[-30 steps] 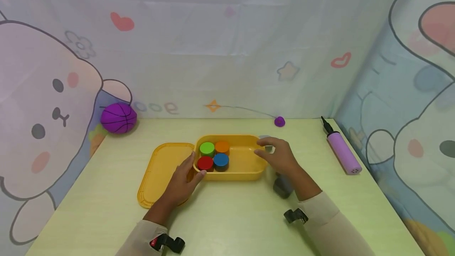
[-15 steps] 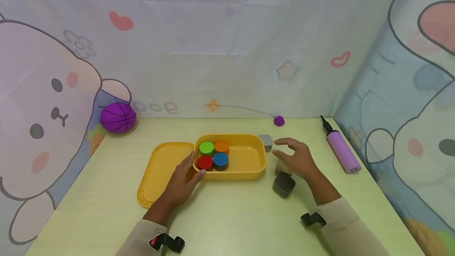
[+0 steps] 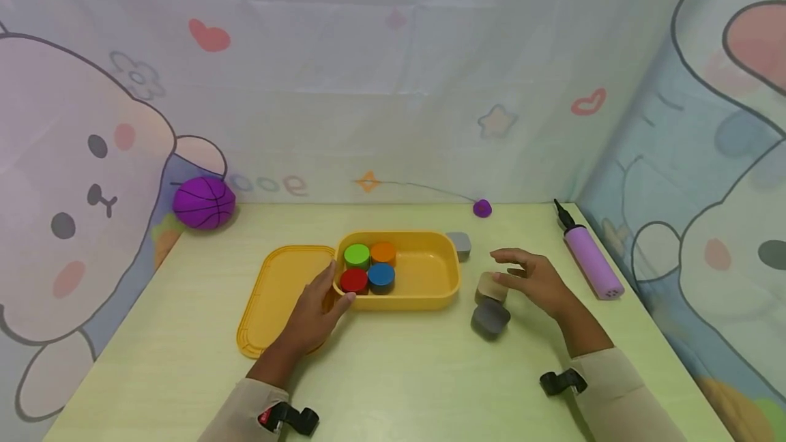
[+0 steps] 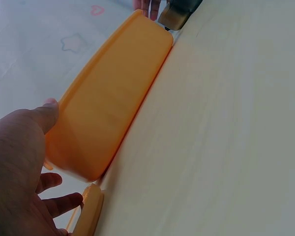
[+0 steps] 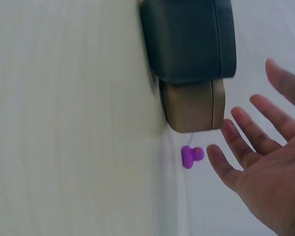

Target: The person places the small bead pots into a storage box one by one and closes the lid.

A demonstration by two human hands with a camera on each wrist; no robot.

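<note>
A yellow rectangular box (image 3: 428, 304) stands uncovered on the table, with green (image 3: 357, 256), orange (image 3: 383, 252), red (image 3: 354, 280) and blue (image 3: 381, 277) round-topped pieces in its left half. My left hand (image 3: 310, 319) rests against the box's left front corner, thumb touching the rim in the left wrist view. My right hand (image 3: 537, 282) hovers with spread fingers right beside a beige rounded-square block (image 3: 491, 287); in the right wrist view it holds nothing. A dark grey block (image 3: 490, 319) sits in front of the beige one. A light grey block (image 3: 459, 245) is by the box's right back corner.
The yellow lid (image 3: 276, 299) lies flat left of the box, partly under my left hand. A purple ball (image 3: 205, 203) is at the back left, a small purple piece (image 3: 482, 209) at the back edge, and a purple hand pump (image 3: 593, 263) at the right.
My right hand has moved from the box's right end to the right and nearer, uncovering the light grey block and then the beige one. My left hand stays in place.
</note>
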